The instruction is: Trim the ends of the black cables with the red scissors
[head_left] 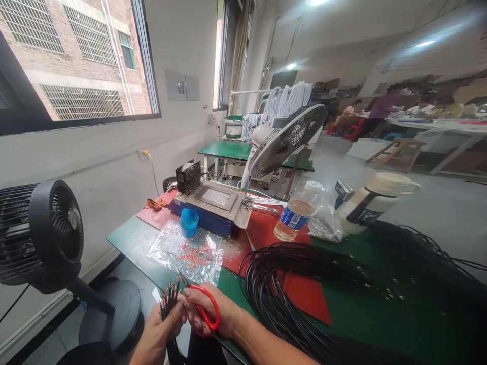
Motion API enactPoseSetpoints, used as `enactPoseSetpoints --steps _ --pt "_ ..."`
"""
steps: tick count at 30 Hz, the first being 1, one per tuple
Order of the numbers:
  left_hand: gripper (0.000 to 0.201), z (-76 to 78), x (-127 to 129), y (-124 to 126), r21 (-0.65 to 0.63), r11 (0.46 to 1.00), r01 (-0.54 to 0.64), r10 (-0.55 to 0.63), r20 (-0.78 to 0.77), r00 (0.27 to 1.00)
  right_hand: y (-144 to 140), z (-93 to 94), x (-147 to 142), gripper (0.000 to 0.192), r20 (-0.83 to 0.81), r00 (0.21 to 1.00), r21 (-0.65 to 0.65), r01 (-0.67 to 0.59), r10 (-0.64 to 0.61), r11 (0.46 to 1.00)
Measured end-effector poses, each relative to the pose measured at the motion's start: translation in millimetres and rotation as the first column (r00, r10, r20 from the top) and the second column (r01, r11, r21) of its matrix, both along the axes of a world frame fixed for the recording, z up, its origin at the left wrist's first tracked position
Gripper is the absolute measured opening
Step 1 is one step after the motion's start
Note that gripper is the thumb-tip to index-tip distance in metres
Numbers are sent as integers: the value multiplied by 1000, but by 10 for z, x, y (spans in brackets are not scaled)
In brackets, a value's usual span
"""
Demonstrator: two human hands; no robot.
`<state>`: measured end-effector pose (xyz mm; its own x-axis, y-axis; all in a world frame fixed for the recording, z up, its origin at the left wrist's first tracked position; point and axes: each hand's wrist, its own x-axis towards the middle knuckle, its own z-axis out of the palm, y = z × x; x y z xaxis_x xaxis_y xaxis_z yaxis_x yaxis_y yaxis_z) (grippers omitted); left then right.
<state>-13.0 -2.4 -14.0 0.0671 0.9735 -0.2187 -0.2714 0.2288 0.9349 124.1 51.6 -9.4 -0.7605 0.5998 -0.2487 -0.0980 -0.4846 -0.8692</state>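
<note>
My left hand [162,327] grips a bundle of thin black cables [170,299] whose stripped ends point up. My right hand [211,312] holds red-handled scissors [205,306], with the blades pointing toward the cable ends. Both hands hover over the near edge of the green table [129,238]. A big coil of black cables [304,289] lies on the table to the right of my hands. A clear plastic sheet [186,253] strewn with small red and coloured wire scraps lies just beyond my hands.
A black fan [45,233] stands at the left on a round base. On the table are a blue cup [189,222], a blue-and-metal solder pot [213,203], a water bottle [294,213], a white jug [373,200] and a standing fan [285,139]. People work far right.
</note>
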Motion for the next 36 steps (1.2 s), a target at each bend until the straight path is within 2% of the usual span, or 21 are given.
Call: enactPoseSetpoints --steps 6,11,15,19,23,26,29,31,33,36 --pt "32 -77 -25 9 -10 1000 10 -10 -9 1000 -1 23 14 54 -56 998 -9 -11 11 1000" --pt "31 2 28 6 -14 996 -85 84 -18 996 3 -36 -4 57 -68 997 -13 37 -38 999" --pt "33 101 85 -9 -6 989 -150 150 -38 988 -5 -17 -8 54 -56 992 42 118 -115 992" --pt "30 117 111 -21 -23 974 -225 224 -34 974 -24 9 -18 54 -17 988 107 157 -156 982" --pt "31 55 100 -21 -34 983 -180 179 -42 983 -31 -35 -25 55 28 985 198 162 -170 967" --pt "32 14 100 -21 -68 978 -196 195 -27 981 -31 -48 -11 52 103 964 358 194 -245 913" --pt "33 17 114 -28 -95 961 -258 258 -16 966 -32 -3 11 47 171 915 589 203 -366 782" --pt "33 40 120 -35 -112 955 -274 275 -5 961 -32 38 24 45 179 900 681 179 -398 710" --pt "33 63 121 -40 -118 954 -274 277 6 961 -31 63 33 45 176 902 708 163 -394 688" --pt "31 72 119 -44 -117 958 -262 265 16 964 -29 53 35 42 151 910 692 181 -385 699"
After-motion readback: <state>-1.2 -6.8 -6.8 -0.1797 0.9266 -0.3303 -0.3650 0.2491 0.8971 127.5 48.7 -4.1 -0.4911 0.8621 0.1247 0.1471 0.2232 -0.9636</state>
